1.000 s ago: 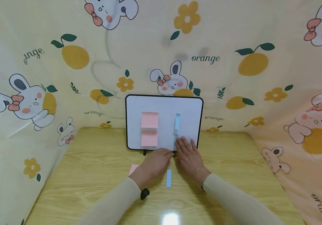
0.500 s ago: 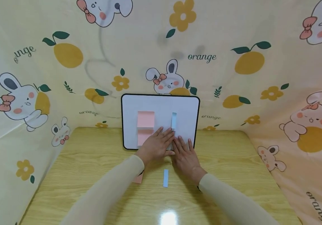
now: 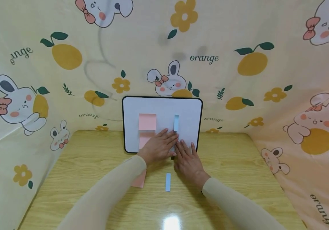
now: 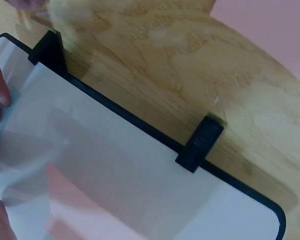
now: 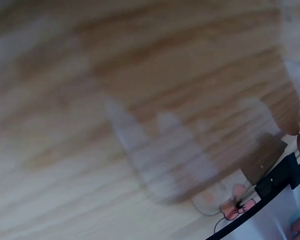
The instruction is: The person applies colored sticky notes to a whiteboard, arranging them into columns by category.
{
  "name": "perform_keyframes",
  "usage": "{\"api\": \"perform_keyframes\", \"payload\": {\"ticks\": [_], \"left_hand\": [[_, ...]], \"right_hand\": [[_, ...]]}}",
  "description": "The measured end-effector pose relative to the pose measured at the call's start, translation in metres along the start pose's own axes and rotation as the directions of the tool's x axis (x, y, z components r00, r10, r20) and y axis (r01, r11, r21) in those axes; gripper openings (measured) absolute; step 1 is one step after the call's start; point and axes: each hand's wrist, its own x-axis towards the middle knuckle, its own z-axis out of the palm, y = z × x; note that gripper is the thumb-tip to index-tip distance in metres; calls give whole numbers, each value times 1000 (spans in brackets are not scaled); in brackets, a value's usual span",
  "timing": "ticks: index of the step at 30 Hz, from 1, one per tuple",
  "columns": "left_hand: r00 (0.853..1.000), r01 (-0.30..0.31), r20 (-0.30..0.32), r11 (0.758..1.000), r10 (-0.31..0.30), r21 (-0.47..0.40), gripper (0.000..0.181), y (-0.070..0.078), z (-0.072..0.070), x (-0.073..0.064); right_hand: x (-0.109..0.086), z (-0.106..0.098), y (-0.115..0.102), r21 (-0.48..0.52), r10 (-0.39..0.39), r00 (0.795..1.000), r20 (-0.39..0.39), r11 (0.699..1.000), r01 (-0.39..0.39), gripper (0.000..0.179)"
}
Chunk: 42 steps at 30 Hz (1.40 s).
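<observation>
A white board (image 3: 164, 105) with a black frame stands upright at the back of the table. Two pink sticky notes, the upper one (image 3: 147, 122) and the lower one (image 3: 145, 139), are stuck one above the other on its left half. On its right half is a narrow blue sticky strip (image 3: 176, 123). My left hand (image 3: 158, 147) rests with straight fingers on the lower part of the board, partly covering the lower pink note. Beside it, my right hand (image 3: 188, 163) touches the board's lower right with extended fingers. A lower blue strip is hidden by my hands.
Another blue strip (image 3: 168, 182) lies on the wooden table (image 3: 227, 191) before the board. A pink note (image 3: 139, 180) lies partly under my left forearm. Black feet, one of them here (image 4: 200, 142), hold the board's bottom edge. Patterned cloth (image 3: 141, 48) surrounds the table.
My left hand has moved up from the board's bottom edge and now lies flat on the board, over the lower blue strip. My right hand stays nearly in place. The head view has shifted slightly.
</observation>
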Motion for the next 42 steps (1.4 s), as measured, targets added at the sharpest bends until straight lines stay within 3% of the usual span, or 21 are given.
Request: {"api": "perform_keyframes", "payload": {"ticks": [5,10,18,28,34,42], "left_hand": [[1000,-20,-17,1000,20,-16,75,-6,0,0],[999,-4,34,1000,3,8,76,-12,-2,-5],[1000,-23,-3,999,23,-26,73,-9,1,-1],[1000,3,17,999,-3,-36,70,-11,1,2],[1000,-17,-6,1000,18,18,63,-11,-4,5],[999,-31,33,998,29,53,61,-14,-4,7]], "right_hand": [[-1,2,-1,-1,9,1000,13,1000,-9,80],[-2,2,0,12,5,1000,-3,1000,-5,80],[-2,2,-1,13,0,1000,15,1000,0,79],[-6,3,0,18,-15,1000,-23,1000,16,75],[-1,-2,5,33,-16,997,-70,999,19,77],[4,-1,5,42,-41,999,-12,998,42,80]]}}
